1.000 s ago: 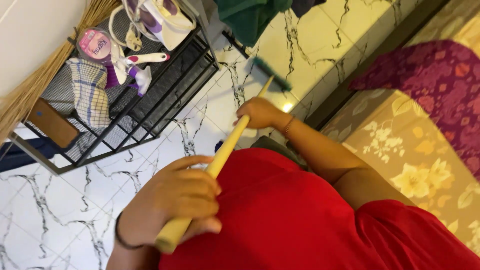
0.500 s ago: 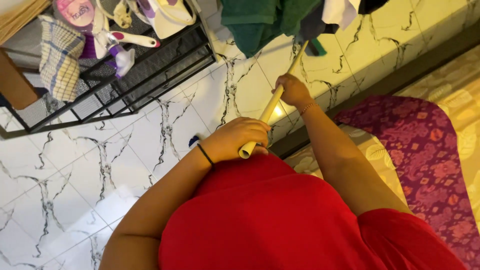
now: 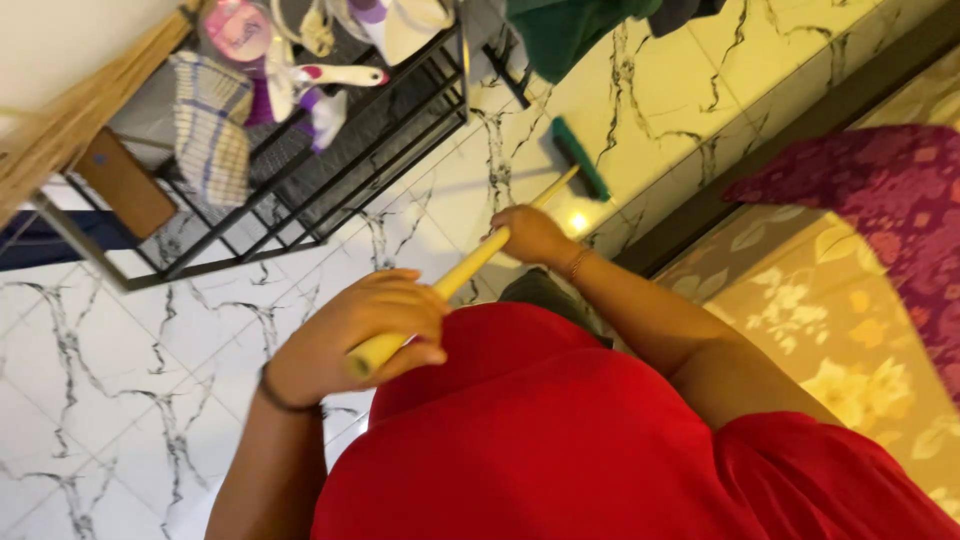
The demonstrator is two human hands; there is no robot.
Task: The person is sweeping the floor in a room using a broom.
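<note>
Both hands clench a long yellow wooden broom handle (image 3: 470,268): the left hand (image 3: 355,335) at its near end, the right hand (image 3: 530,235) farther along. Its long axis runs diagonally away from the body, ending at the green brush head (image 3: 580,158) on the white marbled tile floor (image 3: 100,380).

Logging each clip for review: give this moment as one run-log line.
left hand: grips top of broom handle | right hand: grips handle lower | green broom head: on tiled floor | black rack: nearby

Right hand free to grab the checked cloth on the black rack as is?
Probably not: the right hand grips the yellow broom handle, and the checked cloth hangs well across open floor.
</note>
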